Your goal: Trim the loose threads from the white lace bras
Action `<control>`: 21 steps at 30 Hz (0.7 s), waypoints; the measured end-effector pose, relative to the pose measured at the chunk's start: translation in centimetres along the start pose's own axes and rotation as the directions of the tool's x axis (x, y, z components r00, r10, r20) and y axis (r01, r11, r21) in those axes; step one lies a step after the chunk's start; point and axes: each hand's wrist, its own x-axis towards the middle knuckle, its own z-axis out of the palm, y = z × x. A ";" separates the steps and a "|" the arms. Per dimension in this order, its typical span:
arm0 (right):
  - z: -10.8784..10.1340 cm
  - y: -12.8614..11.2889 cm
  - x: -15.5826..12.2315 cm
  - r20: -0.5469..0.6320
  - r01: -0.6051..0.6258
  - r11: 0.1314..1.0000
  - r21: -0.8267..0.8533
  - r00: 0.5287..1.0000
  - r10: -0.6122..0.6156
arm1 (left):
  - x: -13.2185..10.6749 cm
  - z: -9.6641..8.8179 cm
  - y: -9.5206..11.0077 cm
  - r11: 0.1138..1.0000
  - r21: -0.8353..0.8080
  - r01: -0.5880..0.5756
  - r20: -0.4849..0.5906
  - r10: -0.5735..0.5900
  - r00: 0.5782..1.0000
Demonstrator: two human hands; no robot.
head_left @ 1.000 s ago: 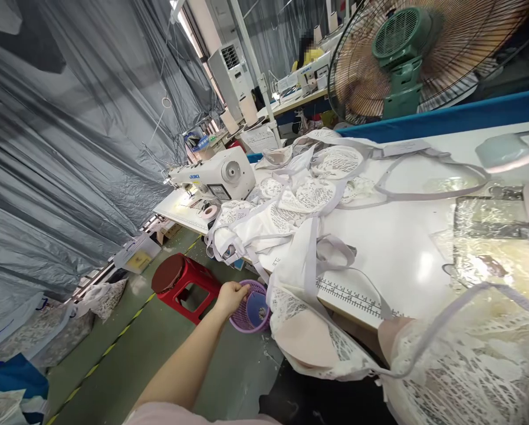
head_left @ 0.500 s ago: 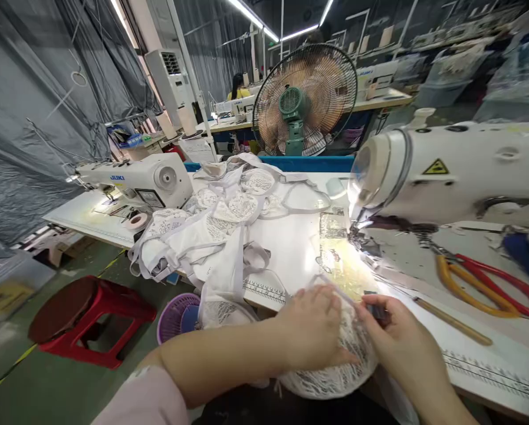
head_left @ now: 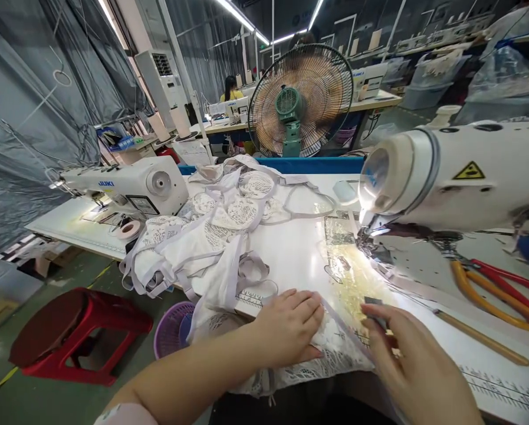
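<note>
A white lace bra piece (head_left: 335, 348) with pale grey edging lies over the table's front edge and hangs toward my lap. My left hand (head_left: 291, 327) rests flat on its left part, fingers stretched out. To the right, my right hand (head_left: 417, 360) has thumb and fingers closed on a small dark grey piece (head_left: 374, 304), whose kind I cannot make out. That hand is beside the garment's right end. A white sewing machine (head_left: 459, 177) stands beyond, its lamp lighting the needle area. More white lace bras (head_left: 233, 212) are heaped at the left.
A wooden-handled tool (head_left: 483, 336) and scissors (head_left: 498, 295) with orange and red handles lie at the right. A second sewing machine (head_left: 131, 183) stands at the left. Below are a purple basket (head_left: 167, 333) and a red stool (head_left: 87, 336). A fan (head_left: 302, 100) stands behind the table.
My left hand has slid left on the lace and my right hand has moved right, so they are farther apart. The bra piece has gone from bunched and rounded to more spread out.
</note>
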 end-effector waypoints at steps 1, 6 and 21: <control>0.1 -0.6 -0.1 0.006 0.014 0.999 0.036 1.000 -0.014 | 0.0 0.2 0.0 1.000 0.000 -0.001 -0.011 0.001 1.000; 2.1 -1.7 -0.7 0.061 -0.146 0.985 0.089 0.988 0.141 | -0.1 0.8 0.1 0.999 -0.016 0.035 -0.048 -0.036 0.998; 2.5 -1.9 1.3 0.101 -0.062 0.989 -0.132 0.992 0.076 | -0.1 1.4 -0.3 1.000 0.012 0.023 -0.091 -0.022 0.996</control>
